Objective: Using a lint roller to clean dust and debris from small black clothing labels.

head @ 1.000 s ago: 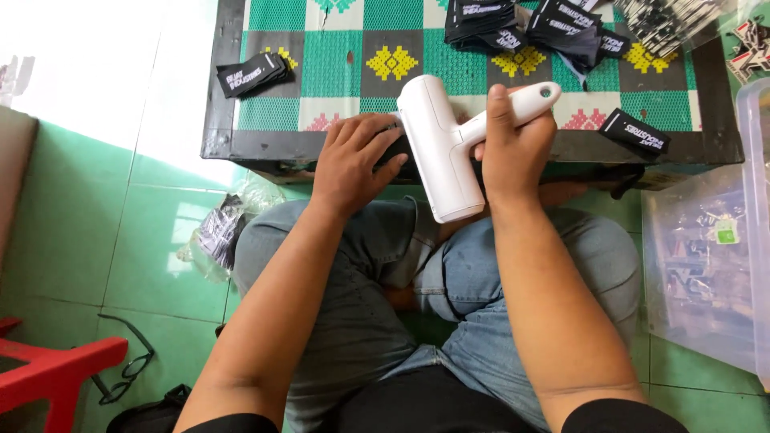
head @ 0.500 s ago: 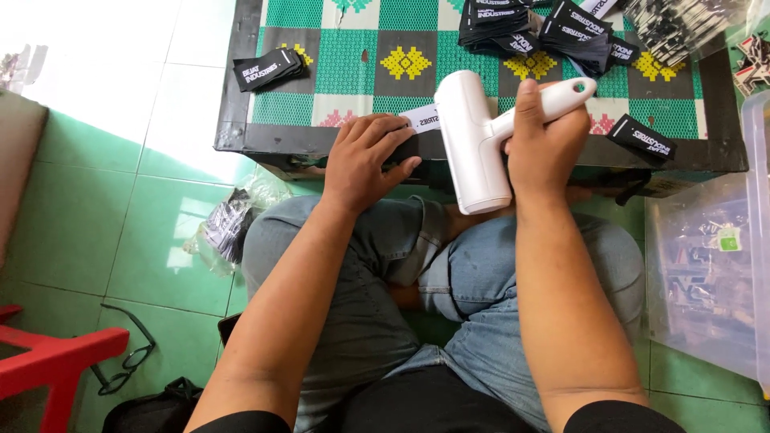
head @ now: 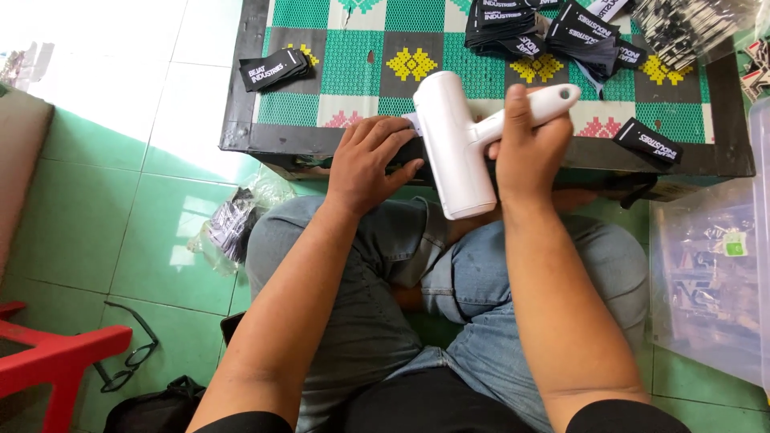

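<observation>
My right hand (head: pixel 525 152) grips the handle of a white gun-shaped handheld tool (head: pixel 454 144), whose thick barrel points down toward my lap. My left hand (head: pixel 367 160) rests at the near edge of a low patterned table (head: pixel 361 56), its fingers pressing on a dark item with a small white tag just left of the tool's barrel. I sit cross-legged in jeans below the table edge.
Black fabric labels lie on the table: one small stack (head: pixel 274 69) at the left, a pile (head: pixel 545 28) at the back, one (head: pixel 648 140) at the right. A clear plastic bin (head: pixel 714 273) stands on my right. A bag of labels (head: pixel 233 228), eyeglasses (head: pixel 128 353) and a red stool (head: pixel 48 361) are on the green floor.
The view has shifted a little. Both hands stay at the table edge, the right hand still holding the white tool, the left hand's fingers spreading over the dark item.
</observation>
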